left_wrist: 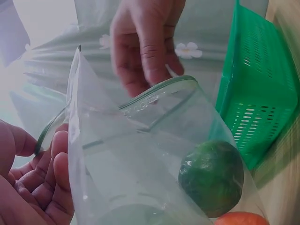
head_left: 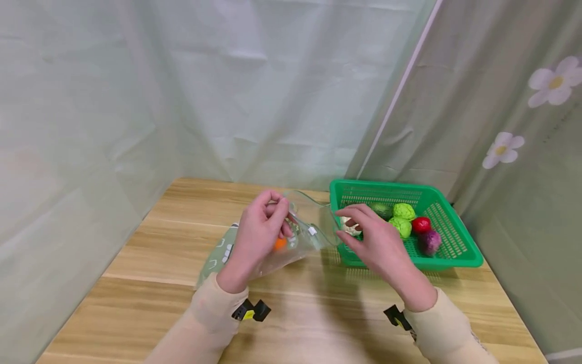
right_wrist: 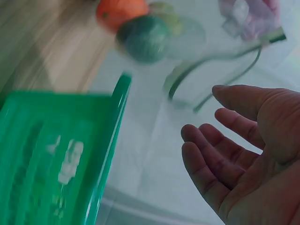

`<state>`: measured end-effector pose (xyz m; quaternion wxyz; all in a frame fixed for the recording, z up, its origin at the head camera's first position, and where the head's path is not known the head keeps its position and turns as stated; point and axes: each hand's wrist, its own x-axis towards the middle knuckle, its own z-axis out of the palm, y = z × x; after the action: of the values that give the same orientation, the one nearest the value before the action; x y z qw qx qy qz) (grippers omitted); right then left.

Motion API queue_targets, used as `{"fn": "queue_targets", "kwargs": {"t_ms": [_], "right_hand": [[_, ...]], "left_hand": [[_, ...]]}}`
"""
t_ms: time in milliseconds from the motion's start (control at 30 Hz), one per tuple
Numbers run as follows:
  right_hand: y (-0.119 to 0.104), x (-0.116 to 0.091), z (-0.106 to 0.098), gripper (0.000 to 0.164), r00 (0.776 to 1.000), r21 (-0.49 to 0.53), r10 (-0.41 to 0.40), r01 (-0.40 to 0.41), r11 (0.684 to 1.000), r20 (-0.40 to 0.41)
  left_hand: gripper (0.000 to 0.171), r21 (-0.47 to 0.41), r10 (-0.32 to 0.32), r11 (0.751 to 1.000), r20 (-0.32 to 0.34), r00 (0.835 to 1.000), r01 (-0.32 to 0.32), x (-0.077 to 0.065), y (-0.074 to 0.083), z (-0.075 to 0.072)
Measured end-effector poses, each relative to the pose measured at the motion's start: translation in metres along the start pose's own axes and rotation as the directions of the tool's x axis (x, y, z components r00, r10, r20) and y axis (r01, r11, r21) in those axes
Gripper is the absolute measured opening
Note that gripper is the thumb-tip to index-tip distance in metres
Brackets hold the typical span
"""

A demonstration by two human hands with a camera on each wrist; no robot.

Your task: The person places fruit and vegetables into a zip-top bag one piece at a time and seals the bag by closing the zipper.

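Light fabric curtains enclose a wood-grain table. Head view: a clear slider-zip bag is over the middle of the table, mouth toward 3 o'clock; the left hand pinches its rim. The right hand is at the mouth's 3 o'clock side, thumb and fingertips apart; contact with the film cannot be confirmed. Just beyond, at 3 o'clock, stands a green plastic basket. Risk: supported on one side only, the limp mouth may fold inward; the white slider may also catch a finger. Left wrist view: a dark-green round vegetable sits inside the bag at 4 o'clock, an orange item below it; the green seal strip arches near 12 o'clock. Risk: content weight may drag the rim out of the left-hand pinch and tip the mouth. Right wrist view, partly blurred: the right thumb and fingers enclose nothing; the basket lies at 8 o'clock. Risk: pinching both film layers together would close the mouth; a wide swing could strike the basket.
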<state>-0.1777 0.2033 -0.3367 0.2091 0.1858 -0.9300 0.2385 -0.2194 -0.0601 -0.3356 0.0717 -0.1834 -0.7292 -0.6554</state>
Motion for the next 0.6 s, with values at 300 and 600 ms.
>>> {"fn": "queue_targets", "kwargs": {"t_ms": [300, 600], "right_hand": [[0.029, -0.003, -0.025, 0.04, 0.995, -0.161, 0.074, -0.063, 0.985, 0.065], [0.045, 0.01, -0.035, 0.044, 0.974, -0.263, 0.119, -0.066, 0.962, 0.191]], "left_hand": [[0.01, -0.06, -0.027, 0.998, -0.032, 0.999, 0.025, -0.002, 0.005, -0.007], [0.009, -0.074, -0.009, 0.997, -0.026, 1.0, 0.007, 0.0, 0.007, -0.011]]}}
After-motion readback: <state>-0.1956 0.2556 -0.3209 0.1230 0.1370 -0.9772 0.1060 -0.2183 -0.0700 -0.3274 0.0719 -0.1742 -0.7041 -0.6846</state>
